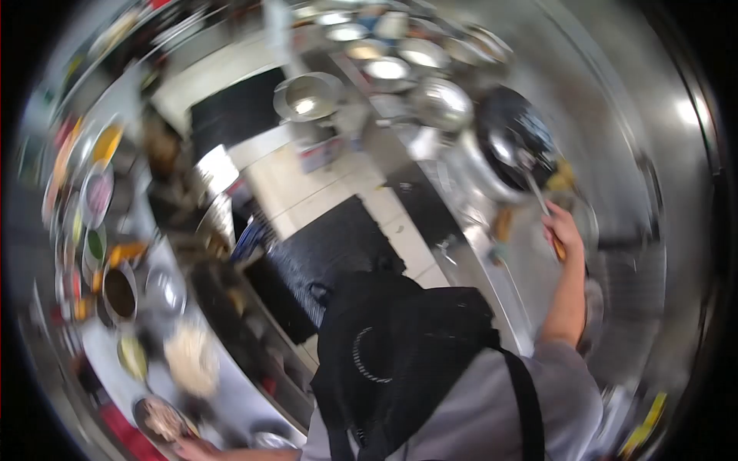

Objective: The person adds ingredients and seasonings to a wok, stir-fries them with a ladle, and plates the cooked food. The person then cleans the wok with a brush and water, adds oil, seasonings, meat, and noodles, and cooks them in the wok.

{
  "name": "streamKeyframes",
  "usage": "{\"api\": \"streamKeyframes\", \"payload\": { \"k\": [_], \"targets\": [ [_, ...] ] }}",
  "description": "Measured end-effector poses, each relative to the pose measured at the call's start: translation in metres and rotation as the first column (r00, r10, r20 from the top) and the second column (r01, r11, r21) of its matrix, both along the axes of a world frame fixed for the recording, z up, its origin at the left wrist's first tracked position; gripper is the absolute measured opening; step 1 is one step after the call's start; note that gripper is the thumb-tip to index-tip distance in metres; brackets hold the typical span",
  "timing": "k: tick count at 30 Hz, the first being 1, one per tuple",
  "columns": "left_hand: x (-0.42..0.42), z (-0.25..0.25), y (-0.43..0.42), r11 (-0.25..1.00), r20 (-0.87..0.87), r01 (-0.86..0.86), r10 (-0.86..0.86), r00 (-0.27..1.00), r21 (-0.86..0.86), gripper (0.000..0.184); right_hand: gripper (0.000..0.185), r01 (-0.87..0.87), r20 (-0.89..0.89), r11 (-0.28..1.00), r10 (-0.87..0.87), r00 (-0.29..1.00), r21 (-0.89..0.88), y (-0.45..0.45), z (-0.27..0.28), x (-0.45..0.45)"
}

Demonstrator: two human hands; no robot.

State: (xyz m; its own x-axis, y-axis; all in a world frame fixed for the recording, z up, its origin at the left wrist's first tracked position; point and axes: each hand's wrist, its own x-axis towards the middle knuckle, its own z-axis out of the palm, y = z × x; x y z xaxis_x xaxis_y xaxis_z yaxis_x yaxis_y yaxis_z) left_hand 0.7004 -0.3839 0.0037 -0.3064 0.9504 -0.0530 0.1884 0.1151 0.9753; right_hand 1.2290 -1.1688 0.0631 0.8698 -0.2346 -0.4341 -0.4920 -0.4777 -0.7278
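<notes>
My right hand (562,230) is closed around the handle of a long metal ladle (536,190). The ladle's bowl end reaches into a dark wok (513,131) on the steel stove, where it is blurred. At the lower left, my left hand (195,449) is at the edge of a round bowl (143,412) of pale, shredded-looking food (163,419). Blur hides its fingers, so I cannot tell whether they grip the rim or the food.
Several metal bowls (442,104) stand beyond the wok. On the left counter (223,384) are a pale heap (192,359), a clear bowl (165,290) and a bowl with dark contents (120,293). Black mats (338,250) lie on the tiled floor. A metal basin (309,96) stands farther off.
</notes>
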Motion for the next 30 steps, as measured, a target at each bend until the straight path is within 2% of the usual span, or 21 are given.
{"api": "streamKeyframes", "payload": {
  "k": [1, 3, 5, 6, 7, 8, 9, 10, 11, 12, 13, 14, 16, 17, 18, 19, 20, 22, 25, 28, 30],
  "targets": [
    [0.016, -0.024, 0.017, 0.995, 0.019, 0.099, -0.099, 0.995, -0.003, 0.051, 0.063, 0.125, -0.065, 0.984, -0.117, 0.991, 0.126, 0.001, 0.013, -0.008],
    [0.061, -0.065, 0.049, 0.933, 0.051, 0.327, -0.323, 0.945, -0.148, 0.043, 0.064, 0.103, -0.080, 0.987, -0.094, 0.992, 0.123, -0.005, -0.003, -0.010],
    [0.215, -0.026, -0.048, 0.815, 0.105, 0.577, -0.570, 0.815, -0.053, 0.033, 0.066, 0.206, -0.065, 0.964, -0.197, 0.978, 0.168, -0.037, -0.065, -0.003],
    [0.249, -0.056, -0.061, 0.599, -0.602, 0.797, -0.608, 0.518, 0.081, 0.030, 0.066, 0.079, 0.234, 0.980, -0.034, 0.972, -0.184, -0.061, -0.123, 0.005],
    [0.309, -0.061, -0.084, 0.679, 0.312, 0.734, -0.692, 0.651, -0.023, 0.030, 0.066, 0.062, 0.437, 0.838, 0.219, 0.872, -0.542, -0.077, -0.165, -0.001],
    [0.364, -0.046, -0.130, 0.525, 0.472, 0.851, -0.753, 0.458, 0.013, 0.032, 0.066, 0.086, 0.449, 0.847, 0.189, 0.873, -0.525, -0.079, -0.164, -0.001],
    [0.414, -0.054, -0.162, 0.508, 0.467, 0.856, -0.738, 0.487, -0.091, 0.037, 0.065, 0.175, 0.429, 0.884, 0.031, 0.903, -0.433, -0.070, -0.153, 0.007],
    [0.458, -0.047, -0.206, 0.342, 0.504, 0.940, -0.812, 0.294, 0.004, 0.043, 0.065, 0.265, 0.382, 0.903, -0.126, 0.915, -0.338, -0.055, -0.141, 0.013],
    [0.499, -0.037, -0.253, 0.231, 0.561, 0.973, -0.808, 0.181, 0.018, 0.046, 0.065, 0.281, 0.380, 0.906, -0.150, 0.913, -0.318, -0.036, -0.133, 0.020],
    [0.538, -0.048, -0.289, 0.195, 0.564, 0.981, -0.811, 0.157, 0.007, 0.044, 0.063, 0.349, 0.274, 0.858, -0.257, 0.927, -0.376, -0.017, -0.124, 0.028],
    [0.572, -0.047, -0.330, 0.058, 0.565, 0.998, -0.824, 0.033, 0.026, 0.044, 0.061, 0.396, 0.166, 0.804, -0.361, 0.918, -0.444, -0.016, -0.122, 0.030],
    [0.603, -0.043, -0.374, -0.022, 0.558, 1.000, -0.830, -0.015, -0.005, 0.043, 0.059, 0.475, 0.530, 0.810, -0.250, 0.810, -0.345, -0.035, -0.184, 0.031],
    [0.663, -0.046, -0.461, -0.111, 0.527, 0.993, -0.843, -0.109, 0.028, 0.042, 0.058, 0.420, 0.103, 0.888, -0.443, 0.891, 0.187, -0.036, -0.124, 0.022],
    [0.688, -0.050, -0.500, -0.150, 0.516, 0.987, -0.842, -0.155, 0.050, 0.041, 0.058, 0.417, 0.102, 0.887, -0.442, 0.891, 0.198, -0.043, -0.129, 0.015],
    [0.716, -0.058, -0.533, -0.251, 0.318, 0.933, -0.890, -0.328, 0.258, 0.037, 0.059, 0.335, 0.285, 0.940, -0.339, 0.897, 0.063, -0.052, -0.137, 0.002],
    [0.737, -0.056, -0.563, -0.293, -0.076, 0.909, -0.956, -0.283, 0.296, 0.035, 0.061, 0.269, 0.444, 0.959, -0.205, 0.872, -0.087, -0.063, -0.145, -0.013],
    [0.755, -0.054, -0.591, -0.346, -0.454, 0.885, -0.872, -0.181, 0.311, 0.032, 0.063, 0.264, 0.496, 0.938, -0.124, 0.859, -0.223, -0.077, -0.154, -0.027],
    [0.781, -0.045, -0.639, -0.415, -0.514, 0.744, -0.850, -0.113, 0.523, 0.026, 0.066, 0.252, 0.486, 0.862, -0.007, 0.874, -0.440, -0.108, -0.166, -0.059],
    [0.819, -0.036, -0.674, -0.493, -0.610, 0.672, -0.788, -0.075, 0.553, 0.024, 0.064, 0.239, 0.327, 0.724, -0.020, 0.945, -0.647, -0.142, -0.151, -0.094],
    [0.839, -0.008, -0.691, -0.510, -0.626, 0.577, -0.780, 0.004, 0.639, 0.025, 0.061, 0.157, 0.159, 0.655, -0.057, 0.986, -0.739, -0.141, -0.098, -0.109],
    [0.844, -0.007, -0.704, -0.487, -0.608, 0.560, -0.793, 0.037, 0.670, 0.022, 0.061, 0.166, 0.201, 0.662, -0.025, 0.979, -0.731, -0.141, -0.090, -0.112]
  ]
}}
